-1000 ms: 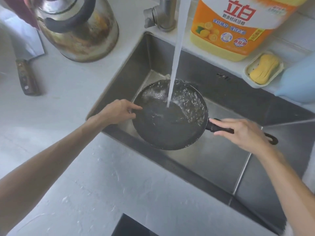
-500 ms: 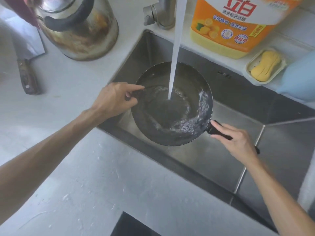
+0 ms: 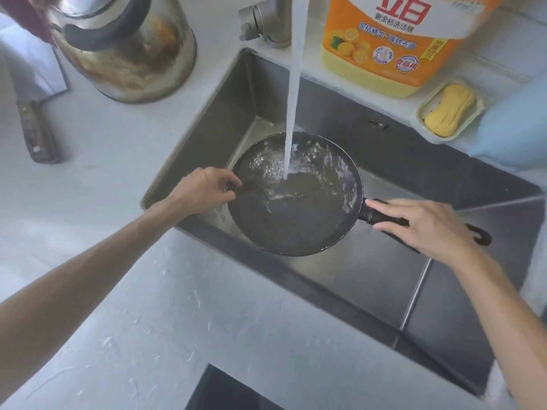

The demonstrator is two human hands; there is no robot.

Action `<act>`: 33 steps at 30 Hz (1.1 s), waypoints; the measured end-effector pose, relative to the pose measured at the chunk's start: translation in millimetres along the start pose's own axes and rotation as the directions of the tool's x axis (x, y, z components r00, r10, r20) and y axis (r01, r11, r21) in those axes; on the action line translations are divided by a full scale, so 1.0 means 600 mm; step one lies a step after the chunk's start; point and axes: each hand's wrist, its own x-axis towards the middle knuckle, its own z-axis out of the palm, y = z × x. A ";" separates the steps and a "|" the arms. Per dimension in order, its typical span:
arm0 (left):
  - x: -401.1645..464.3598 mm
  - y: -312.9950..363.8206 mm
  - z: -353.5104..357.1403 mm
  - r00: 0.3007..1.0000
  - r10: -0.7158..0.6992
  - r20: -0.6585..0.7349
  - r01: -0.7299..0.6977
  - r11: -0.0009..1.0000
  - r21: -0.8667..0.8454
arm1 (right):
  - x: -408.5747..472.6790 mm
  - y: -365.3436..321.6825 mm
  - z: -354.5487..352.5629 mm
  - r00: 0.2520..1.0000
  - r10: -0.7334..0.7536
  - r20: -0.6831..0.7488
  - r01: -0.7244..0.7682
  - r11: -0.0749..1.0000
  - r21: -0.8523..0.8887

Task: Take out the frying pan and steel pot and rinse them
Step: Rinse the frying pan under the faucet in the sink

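Pale grey countertop (image 3: 97, 179) around a recessed steel sink (image 3: 384, 279), seen from above. Black frying pan (image 3: 296, 220) held over the sink's left basin, under a white stream of water (image 3: 293, 93) from the faucet (image 3: 266, 22); stream landing in the far half of the pan, froth and splashes spread along the far and right inner wall. Left hand (image 3: 204, 189) closed on the pan's left rim, fingers curled over the edge. Right hand (image 3: 429, 226) on the black handle (image 3: 381, 217), fingers stretched loosely along it rather than wrapped tight, the hooked end of the handle sticking out past the hand. On the counter behind the sink: orange and yellow detergent bottle (image 3: 396, 45) just right of the faucet, then a tray with a yellow soap bar (image 3: 450, 110). Stained steel kettle (image 3: 124, 45) with a black handle at upper left, cleaver (image 3: 32, 93) with a dark wooden grip lying beside it at the far left. Something pale blue at the right edge, cut off, not identifiable.
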 end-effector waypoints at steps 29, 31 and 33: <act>-0.013 0.008 -0.028 0.989 0.119 -0.092 -0.119 0.993 0.006 | -0.034 -0.021 0.071 0.989 0.149 -0.022 -0.135 0.938 0.320; -0.006 0.006 -0.011 0.994 0.056 -0.097 -0.066 0.992 -0.106 | -0.031 -0.018 0.050 0.991 0.113 -0.076 -0.094 0.971 0.219; 0.005 0.003 0.003 0.995 0.003 -0.101 -0.022 0.982 -0.186 | -0.026 -0.012 0.032 0.986 0.051 -0.158 -0.036 0.994 0.099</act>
